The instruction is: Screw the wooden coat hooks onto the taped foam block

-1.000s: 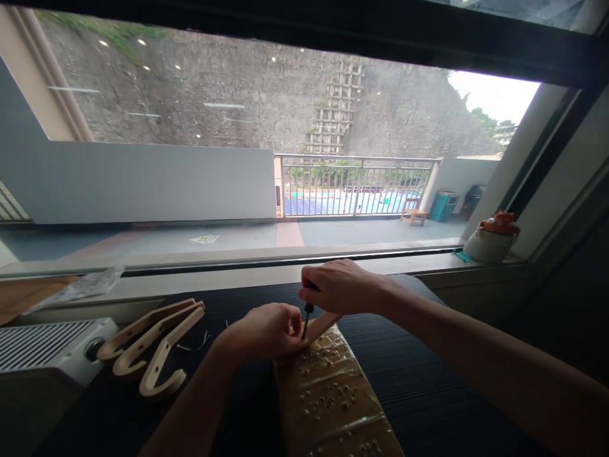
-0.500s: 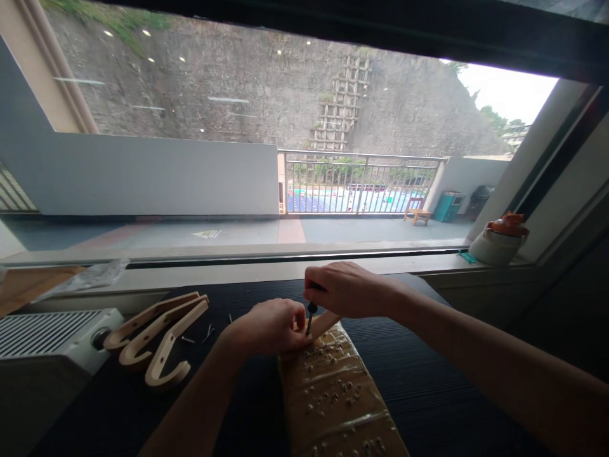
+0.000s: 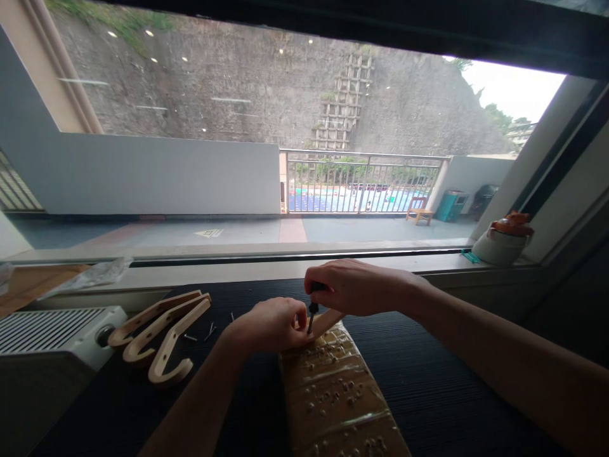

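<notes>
My right hand (image 3: pixel 354 289) is closed around the dark handle of a small screwdriver (image 3: pixel 311 314), whose tip points down at a pale wooden piece (image 3: pixel 326 322). That piece lies on the far end of a tape-wrapped cardboard slab (image 3: pixel 333 393) covered with small dimples. My left hand (image 3: pixel 271 325) is closed, pinching the wooden piece right beside the screwdriver tip. Both hands rest over a black ribbed table (image 3: pixel 428 368).
Three curved wooden hooks (image 3: pixel 159 333) lie at the left with a few loose screws (image 3: pixel 209 330) beside them. A white radiator-like unit (image 3: pixel 52 336) stands at far left. A white pot with an orange lid (image 3: pixel 504 241) sits on the window sill, plus a clear plastic bag (image 3: pixel 90 276).
The view has shifted slightly; my hands stay at the same spot on the wooden piece, with the right hand turned a little on the screwdriver.
</notes>
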`<state>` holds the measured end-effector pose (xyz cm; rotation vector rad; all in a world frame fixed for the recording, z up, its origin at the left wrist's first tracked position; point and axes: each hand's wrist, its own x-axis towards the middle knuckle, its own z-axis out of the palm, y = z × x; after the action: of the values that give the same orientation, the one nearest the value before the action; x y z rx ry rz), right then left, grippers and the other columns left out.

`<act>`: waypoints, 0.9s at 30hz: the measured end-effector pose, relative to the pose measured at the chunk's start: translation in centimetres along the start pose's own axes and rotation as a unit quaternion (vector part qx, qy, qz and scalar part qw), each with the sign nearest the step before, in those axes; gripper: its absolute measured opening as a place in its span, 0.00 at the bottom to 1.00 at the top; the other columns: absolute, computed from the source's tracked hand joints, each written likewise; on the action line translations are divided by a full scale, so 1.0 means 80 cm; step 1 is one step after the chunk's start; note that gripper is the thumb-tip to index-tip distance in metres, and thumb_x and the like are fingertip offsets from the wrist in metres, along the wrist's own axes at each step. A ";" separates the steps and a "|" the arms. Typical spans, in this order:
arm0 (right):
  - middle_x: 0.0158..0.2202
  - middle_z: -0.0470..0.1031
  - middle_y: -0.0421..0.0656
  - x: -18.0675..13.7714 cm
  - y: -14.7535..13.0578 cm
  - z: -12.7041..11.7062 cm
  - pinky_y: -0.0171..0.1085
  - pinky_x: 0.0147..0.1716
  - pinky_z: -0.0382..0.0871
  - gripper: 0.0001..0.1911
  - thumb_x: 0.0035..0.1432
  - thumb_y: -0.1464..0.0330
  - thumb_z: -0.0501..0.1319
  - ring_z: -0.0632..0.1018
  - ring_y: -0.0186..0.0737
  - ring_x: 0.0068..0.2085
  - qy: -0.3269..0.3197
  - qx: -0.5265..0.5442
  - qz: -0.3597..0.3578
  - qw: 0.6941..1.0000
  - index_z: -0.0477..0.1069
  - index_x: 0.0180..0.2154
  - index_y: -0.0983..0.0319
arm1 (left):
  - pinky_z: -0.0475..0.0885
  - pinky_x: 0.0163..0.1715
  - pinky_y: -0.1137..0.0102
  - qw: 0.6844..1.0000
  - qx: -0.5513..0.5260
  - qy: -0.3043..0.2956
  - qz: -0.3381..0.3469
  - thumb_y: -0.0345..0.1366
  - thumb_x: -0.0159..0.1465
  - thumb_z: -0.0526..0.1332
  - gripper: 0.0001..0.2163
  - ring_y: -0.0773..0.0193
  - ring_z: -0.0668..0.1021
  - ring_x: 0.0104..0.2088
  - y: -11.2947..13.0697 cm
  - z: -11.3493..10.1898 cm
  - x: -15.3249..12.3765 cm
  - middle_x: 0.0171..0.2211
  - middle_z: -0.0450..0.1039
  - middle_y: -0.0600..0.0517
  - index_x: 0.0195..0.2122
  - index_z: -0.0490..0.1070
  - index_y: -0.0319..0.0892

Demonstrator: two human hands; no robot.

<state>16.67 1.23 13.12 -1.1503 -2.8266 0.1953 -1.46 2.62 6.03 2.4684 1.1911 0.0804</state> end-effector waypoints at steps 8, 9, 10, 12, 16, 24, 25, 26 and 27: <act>0.27 0.71 0.41 0.000 -0.003 0.006 0.32 0.24 0.52 0.14 0.58 0.61 0.50 0.65 0.32 0.26 0.032 -0.025 0.058 0.997 0.68 0.35 0.62 | 0.59 0.21 0.75 1.000 -0.015 -0.008 -0.004 0.44 0.53 0.56 0.10 0.65 0.71 0.26 -0.001 -0.001 -0.001 0.26 0.72 0.54 0.28 0.71 0.45; 0.27 0.71 0.41 0.000 -0.004 0.004 0.33 0.24 0.52 0.13 0.58 0.61 0.50 0.65 0.32 0.26 0.031 -0.031 0.051 0.998 0.68 0.36 0.62 | 0.59 0.21 0.75 1.000 -0.015 -0.004 0.002 0.43 0.53 0.56 0.10 0.66 0.71 0.25 -0.002 0.000 0.000 0.25 0.71 0.55 0.28 0.71 0.45; 0.27 0.71 0.40 0.000 -0.005 0.002 0.33 0.24 0.52 0.13 0.58 0.61 0.51 0.65 0.32 0.25 0.029 -0.033 0.040 0.998 0.68 0.37 0.62 | 0.59 0.21 0.75 1.000 -0.015 0.000 0.008 0.43 0.54 0.55 0.09 0.66 0.71 0.25 -0.003 0.002 0.000 0.25 0.71 0.55 0.28 0.71 0.44; 0.27 0.71 0.39 0.000 -0.007 -0.002 0.32 0.24 0.52 0.12 0.57 0.62 0.51 0.64 0.32 0.25 0.023 -0.026 0.012 0.999 0.68 0.38 0.61 | 0.59 0.21 0.75 1.000 -0.011 0.008 0.011 0.42 0.54 0.54 0.09 0.67 0.70 0.24 -0.005 0.005 0.001 0.23 0.70 0.55 0.27 0.70 0.44; 0.27 0.71 0.39 0.003 -0.007 -0.005 0.32 0.24 0.51 0.10 0.58 0.64 0.51 0.64 0.30 0.25 0.016 -0.010 -0.016 1.000 0.68 0.34 0.61 | 0.58 0.21 0.74 1.000 -0.008 0.013 0.009 0.41 0.54 0.55 0.09 0.67 0.69 0.23 -0.006 0.006 0.002 0.22 0.69 0.55 0.25 0.69 0.43; 0.25 0.70 0.40 0.007 0.000 0.008 0.32 0.23 0.52 0.14 0.59 0.60 0.50 0.64 0.31 0.24 0.044 -0.010 0.055 0.997 0.69 0.35 0.61 | 0.61 0.22 0.75 1.000 -0.023 0.003 -0.005 0.44 0.52 0.57 0.10 0.65 0.72 0.26 -0.004 0.001 -0.001 0.28 0.72 0.55 0.29 0.70 0.45; 0.25 0.70 0.40 0.007 -0.001 0.007 0.32 0.24 0.52 0.15 0.59 0.60 0.49 0.64 0.31 0.24 0.044 -0.014 0.058 0.997 0.69 0.35 0.61 | 0.61 0.22 0.75 1.000 -0.022 0.003 -0.008 0.44 0.52 0.57 0.10 0.65 0.72 0.26 -0.004 0.001 -0.001 0.28 0.72 0.55 0.29 0.70 0.45; 0.25 0.70 0.40 0.006 -0.001 0.006 0.32 0.24 0.52 0.15 0.59 0.59 0.49 0.64 0.32 0.24 0.042 -0.018 0.057 0.997 0.69 0.34 0.61 | 0.61 0.22 0.75 1.000 -0.021 0.003 -0.009 0.45 0.52 0.57 0.10 0.65 0.72 0.26 -0.004 0.001 -0.001 0.28 0.72 0.54 0.29 0.70 0.45; 0.25 0.70 0.40 0.005 -0.002 0.004 0.32 0.24 0.52 0.15 0.58 0.59 0.50 0.64 0.32 0.25 0.039 -0.021 0.050 0.998 0.69 0.35 0.61 | 0.61 0.22 0.75 1.000 -0.019 0.004 -0.008 0.45 0.53 0.57 0.10 0.65 0.72 0.27 -0.004 0.001 -0.001 0.28 0.73 0.54 0.29 0.70 0.45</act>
<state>16.23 1.36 12.83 -1.2795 -2.7198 0.0962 -1.70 2.74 5.81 2.4279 1.2009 0.1066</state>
